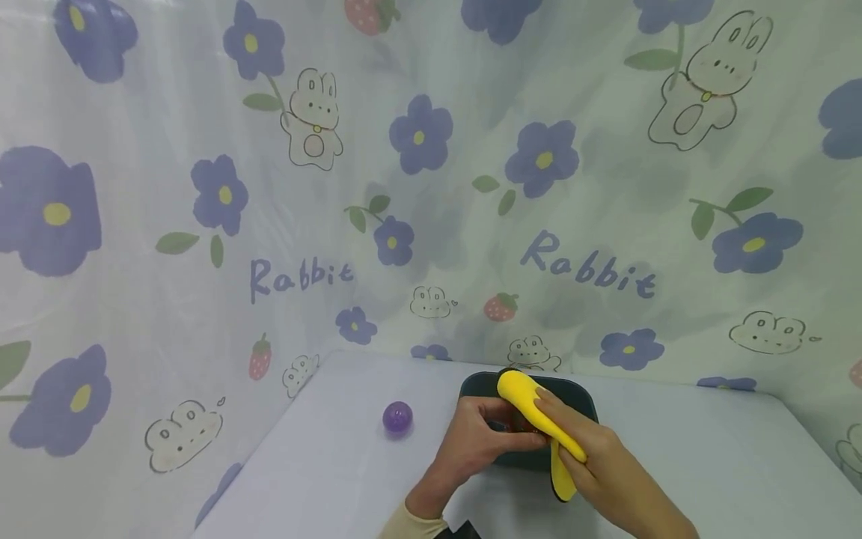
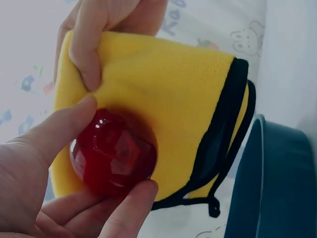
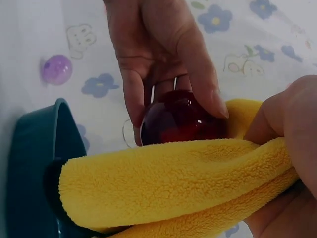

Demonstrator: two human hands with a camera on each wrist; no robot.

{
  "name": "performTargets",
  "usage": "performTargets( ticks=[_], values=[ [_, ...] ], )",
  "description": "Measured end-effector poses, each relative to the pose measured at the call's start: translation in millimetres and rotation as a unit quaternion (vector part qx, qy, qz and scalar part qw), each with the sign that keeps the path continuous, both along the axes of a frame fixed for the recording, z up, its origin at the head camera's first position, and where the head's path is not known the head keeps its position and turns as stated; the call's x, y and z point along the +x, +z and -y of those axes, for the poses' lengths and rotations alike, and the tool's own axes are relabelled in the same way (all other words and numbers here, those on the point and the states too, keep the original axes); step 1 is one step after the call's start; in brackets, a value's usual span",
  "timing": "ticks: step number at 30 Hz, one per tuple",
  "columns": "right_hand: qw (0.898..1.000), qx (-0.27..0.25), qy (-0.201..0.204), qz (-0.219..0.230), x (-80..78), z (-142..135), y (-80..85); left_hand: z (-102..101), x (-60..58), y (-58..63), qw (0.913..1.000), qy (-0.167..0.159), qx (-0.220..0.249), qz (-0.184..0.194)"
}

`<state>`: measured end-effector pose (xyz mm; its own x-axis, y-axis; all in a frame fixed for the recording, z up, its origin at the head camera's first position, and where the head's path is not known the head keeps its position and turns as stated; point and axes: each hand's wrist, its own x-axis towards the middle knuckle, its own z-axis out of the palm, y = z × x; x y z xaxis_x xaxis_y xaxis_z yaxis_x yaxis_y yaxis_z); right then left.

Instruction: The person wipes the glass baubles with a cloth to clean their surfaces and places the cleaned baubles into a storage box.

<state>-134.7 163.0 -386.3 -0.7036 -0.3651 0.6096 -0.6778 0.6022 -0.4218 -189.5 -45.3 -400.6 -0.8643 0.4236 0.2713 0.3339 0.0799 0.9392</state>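
My left hand (image 1: 474, 438) holds a shiny, see-through red ball (image 2: 116, 151) between thumb and fingers. Against the ball lies a yellow fleecy cloth (image 3: 163, 183) with dark edging and a small dark loop, folded over. My right hand (image 1: 602, 457) grips this cloth by its bunched end, thumb on one face and fingers on the other. Both hands are over a dark teal tub (image 1: 582, 397); in the head view the cloth and hands cover much of its opening. The ball is mostly hidden there, but shows well in both wrist views.
A purple ball (image 1: 397, 418) rests on the white table (image 1: 323, 464), left of the tub. Behind the table hangs a pale curtain (image 1: 458, 209) printed with flowers, rabbits and strawberries; it also runs along the left side.
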Motion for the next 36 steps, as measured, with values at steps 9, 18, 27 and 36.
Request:
performTargets(
  ticks=[9,18,27,36],
  values=[
    [0.999,0.011,0.023,0.026,-4.4,-9,-0.2,-1,6.1,2.0,0.9991,-0.006,-0.036,-0.022],
    [0.978,-0.052,0.090,0.179,-13.6,-25,-0.5,-1,12.3,7.8,0.9989,-0.001,-0.045,-0.015],
    [0.961,-0.112,0.097,0.232,-19.4,-24,-2.2,1,13.6,10.6,1.0000,0.002,0.005,-0.002],
    [0.954,-0.141,0.032,0.263,-18.6,-19,-0.4,2,7.8,9.0,0.9984,-0.001,0.056,-0.011]
  ],
)
